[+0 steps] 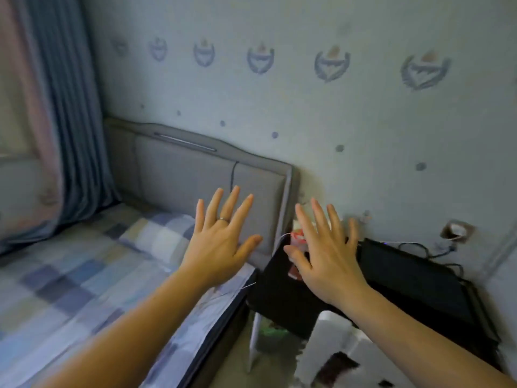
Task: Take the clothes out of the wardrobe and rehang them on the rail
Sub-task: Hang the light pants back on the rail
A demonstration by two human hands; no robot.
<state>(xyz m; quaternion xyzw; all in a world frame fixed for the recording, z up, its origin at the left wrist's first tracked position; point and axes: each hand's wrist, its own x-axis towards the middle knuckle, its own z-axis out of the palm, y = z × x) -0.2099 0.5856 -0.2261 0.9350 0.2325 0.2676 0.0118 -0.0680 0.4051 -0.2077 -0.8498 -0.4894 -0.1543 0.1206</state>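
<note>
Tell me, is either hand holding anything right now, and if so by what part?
Nothing is held. The left hand and the right hand are both raised with fingers spread and straight, gripping nothing. No clothes or wardrobe show in this view.

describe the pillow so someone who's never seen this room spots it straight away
Find the grey padded headboard against the patterned wall. At its foot, just left of the left hand, lies the pillow. It is a raised hump with paler blue, cream and white checks than the checked sheet around it.
</note>
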